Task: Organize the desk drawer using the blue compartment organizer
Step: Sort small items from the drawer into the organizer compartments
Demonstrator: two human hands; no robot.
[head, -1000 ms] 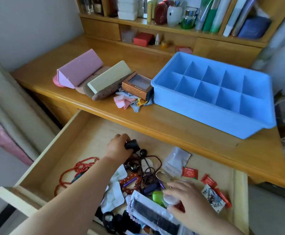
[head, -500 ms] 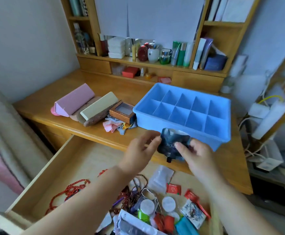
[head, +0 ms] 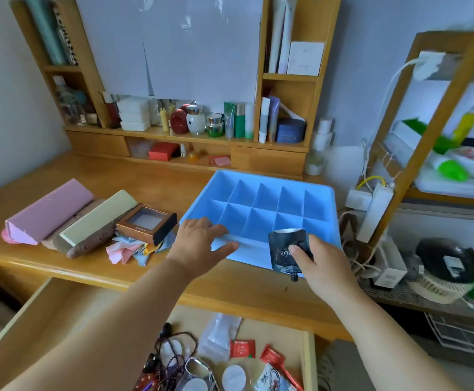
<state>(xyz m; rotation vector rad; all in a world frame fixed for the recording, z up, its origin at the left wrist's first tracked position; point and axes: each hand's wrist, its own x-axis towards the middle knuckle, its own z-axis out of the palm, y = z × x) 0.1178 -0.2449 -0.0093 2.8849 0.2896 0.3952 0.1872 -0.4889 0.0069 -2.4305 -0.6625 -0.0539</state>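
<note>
Blue compartment organizer (head: 261, 204) sits on the wooden desk (head: 151, 182), right of centre, its cells in two rows. Left hand (head: 199, 244) lies on the organizer's near left corner, fingers spread and fairly straight over the rim, thumb out along the front wall; it grips nothing. Right hand (head: 323, 263) pinches a dark spouted pouch (head: 286, 249) between thumb and fingers, held upside down with the spout pointing down, in front of the organizer's near right wall; whether the pouch touches the wall cannot be told. Left of the organizer on the desk: a brown window box (head: 148, 222), a cream case (head: 97, 217), a pink case (head: 49, 211), crumpled cloths (head: 128, 249) in pink and blue. The drawer (head: 47, 320) below stands pulled out; its right part holds dark bead strings (head: 173, 351), red sachets (head: 243, 348), a clear packet (head: 219, 334), round white pads (head: 233, 375). Shelf behind carries bottles and jars (head: 199, 122).
</note>
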